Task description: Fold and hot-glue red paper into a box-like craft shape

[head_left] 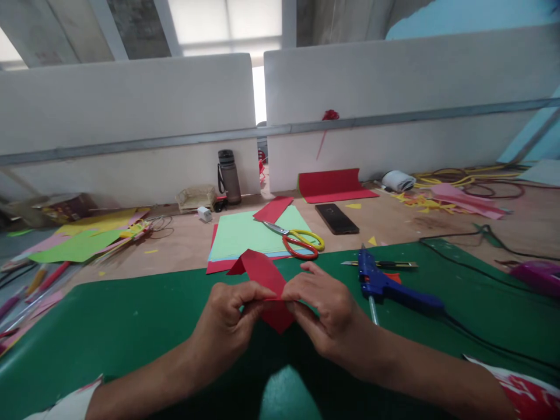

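Between both hands is a strip of red paper, held above the green mat with a crease across it. My left hand pinches the crease from the left, thumb and forefinger together. On the other side my right hand pinches the same crease, its fingertips close to the left ones. The strip's far end bends down to the left; its near end hangs to a point below the fingers. Just beyond lie scissors with red and yellow handles, on a stack of pale green sheets.
A blue glue gun lies right of my hands, beside a craft knife. Farther back are a phone, a folded red sheet and a dark bottle. Coloured sheets lie left; a black cord crosses the right.
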Tool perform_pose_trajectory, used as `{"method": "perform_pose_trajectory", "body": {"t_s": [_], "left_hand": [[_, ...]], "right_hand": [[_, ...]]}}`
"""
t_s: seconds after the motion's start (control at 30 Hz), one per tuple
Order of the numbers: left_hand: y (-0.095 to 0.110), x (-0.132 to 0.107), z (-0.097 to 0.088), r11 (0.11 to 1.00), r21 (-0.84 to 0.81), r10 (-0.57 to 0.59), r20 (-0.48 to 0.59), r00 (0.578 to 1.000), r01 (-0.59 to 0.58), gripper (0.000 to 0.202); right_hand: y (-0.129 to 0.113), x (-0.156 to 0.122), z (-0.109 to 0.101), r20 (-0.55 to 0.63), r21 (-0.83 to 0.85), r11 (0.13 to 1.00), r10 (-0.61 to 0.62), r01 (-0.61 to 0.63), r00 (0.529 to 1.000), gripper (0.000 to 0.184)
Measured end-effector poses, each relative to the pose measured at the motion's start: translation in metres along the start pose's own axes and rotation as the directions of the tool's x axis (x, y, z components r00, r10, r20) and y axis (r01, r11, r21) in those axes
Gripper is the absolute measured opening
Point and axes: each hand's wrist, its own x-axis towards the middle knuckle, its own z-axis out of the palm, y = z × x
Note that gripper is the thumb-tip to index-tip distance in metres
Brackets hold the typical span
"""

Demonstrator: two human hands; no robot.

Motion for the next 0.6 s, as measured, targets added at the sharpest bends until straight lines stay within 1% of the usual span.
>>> {"method": "perform_pose_trajectory", "body": {"t_s": [0.1, 0.17, 0.2, 0.23, 0.27, 0.33, 0.4, 0.47, 0.53, 0.6], "left_hand": [[-0.001, -0.001, 0.002, 1.000, 0.018, 0.005, -0.030, 1.000, -0.005, 0.014], [-0.004, -0.001, 0.003, 0.999, 0.035, -0.011, -0.088, 0.996, 0.014, 0.012], [-0.005, 0.000, 0.004, 0.999, 0.036, -0.018, -0.118, 0.993, 0.022, 0.011], [-0.007, 0.000, 0.006, 0.999, 0.028, -0.024, -0.141, 0.990, 0.028, 0.010], [-0.009, 0.001, 0.007, 0.999, 0.013, -0.030, -0.156, 0.987, 0.032, 0.011], [-0.012, 0.002, 0.012, 0.999, -0.020, -0.037, -0.167, 0.985, 0.034, 0.013], [-0.013, 0.004, 0.018, 0.999, -0.039, -0.035, -0.170, 0.985, 0.029, 0.014], [-0.012, 0.007, 0.025, 0.999, -0.045, -0.019, -0.169, 0.985, 0.011, 0.014], [-0.010, 0.011, 0.034, 0.999, -0.050, 0.003, -0.156, 0.988, -0.010, 0.014], [-0.007, 0.016, 0.043, 0.997, -0.066, 0.018, -0.129, 0.991, -0.027, 0.015]], "right_hand": [[0.005, -0.009, -0.007, 0.010, -0.033, 0.999, -0.008, 0.008, 1.000, 0.015], [0.013, -0.020, -0.016, 0.025, -0.138, 0.990, 0.014, -0.010, 1.000, 0.014], [0.019, -0.026, -0.021, 0.032, -0.231, 0.973, 0.029, -0.020, 0.999, 0.012], [0.026, -0.034, -0.028, 0.036, -0.349, 0.937, 0.037, -0.022, 0.999, 0.011], [0.034, -0.042, -0.035, 0.037, -0.486, 0.874, 0.051, -0.026, 0.998, 0.011], [0.048, -0.058, -0.048, 0.024, -0.710, 0.699, 0.144, -0.085, 0.989, 0.014], [0.058, -0.072, -0.059, 0.028, -0.833, 0.533, 0.312, -0.150, 0.950, 0.016], [0.062, -0.081, -0.067, 0.021, -0.886, 0.420, 0.458, -0.196, 0.889, 0.020], [0.061, -0.085, -0.073, 0.015, -0.903, 0.362, 0.566, -0.233, 0.824, 0.026], [0.060, -0.087, -0.077, 0.041, -0.899, 0.356, 0.648, -0.255, 0.760, 0.027]]}}
